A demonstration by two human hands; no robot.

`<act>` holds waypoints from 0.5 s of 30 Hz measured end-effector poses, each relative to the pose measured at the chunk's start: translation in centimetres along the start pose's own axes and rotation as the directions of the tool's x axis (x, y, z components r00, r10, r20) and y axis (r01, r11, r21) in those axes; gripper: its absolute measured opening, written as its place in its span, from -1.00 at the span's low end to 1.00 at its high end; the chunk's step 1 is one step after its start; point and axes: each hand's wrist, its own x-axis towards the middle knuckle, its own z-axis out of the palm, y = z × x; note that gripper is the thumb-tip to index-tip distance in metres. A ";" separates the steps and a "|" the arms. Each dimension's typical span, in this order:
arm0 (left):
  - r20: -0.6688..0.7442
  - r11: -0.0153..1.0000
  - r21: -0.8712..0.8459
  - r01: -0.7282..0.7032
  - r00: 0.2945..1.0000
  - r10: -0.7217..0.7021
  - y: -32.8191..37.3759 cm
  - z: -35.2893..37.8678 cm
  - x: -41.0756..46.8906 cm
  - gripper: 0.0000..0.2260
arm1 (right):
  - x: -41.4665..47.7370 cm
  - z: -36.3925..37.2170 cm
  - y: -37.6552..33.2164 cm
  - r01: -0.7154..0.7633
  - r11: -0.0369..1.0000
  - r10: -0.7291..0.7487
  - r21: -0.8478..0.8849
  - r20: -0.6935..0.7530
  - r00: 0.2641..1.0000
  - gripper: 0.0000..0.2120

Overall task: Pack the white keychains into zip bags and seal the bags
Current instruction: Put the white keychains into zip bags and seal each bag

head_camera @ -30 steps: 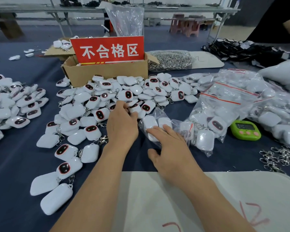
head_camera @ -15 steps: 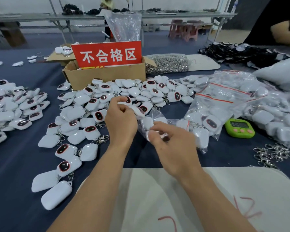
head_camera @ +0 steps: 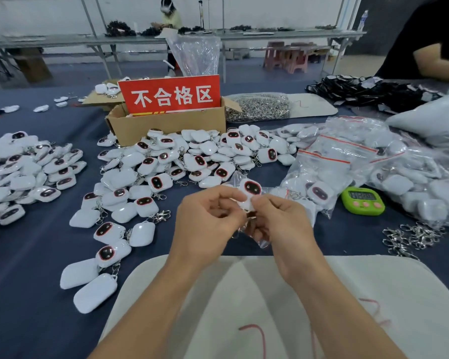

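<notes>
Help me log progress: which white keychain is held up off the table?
The keychain pinched between the left hand and right hand, dark face showing; the others lie loose on the table or inside bags.

Only one camera here, worn on the person's head, facing forward and tilted down over the table (head_camera: 24,268). It sits close above the forearms, so the grip, left hand (head_camera: 208,224) pinching a white keychain (head_camera: 251,189) against the right hand (head_camera: 285,226) and its zip bag (head_camera: 263,243), falls mid-frame. The wide lens reaches past the grip to the cardboard box (head_camera: 166,128) and distant benches (head_camera: 62,40).
</notes>
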 end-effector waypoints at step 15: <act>0.138 0.936 -0.244 0.253 0.965 -0.225 -1.1 -1.0 1.7 -0.85 | 0.8 0.4 1.1 0.047 0.998 -0.042 -0.052 0.092 0.995 -0.81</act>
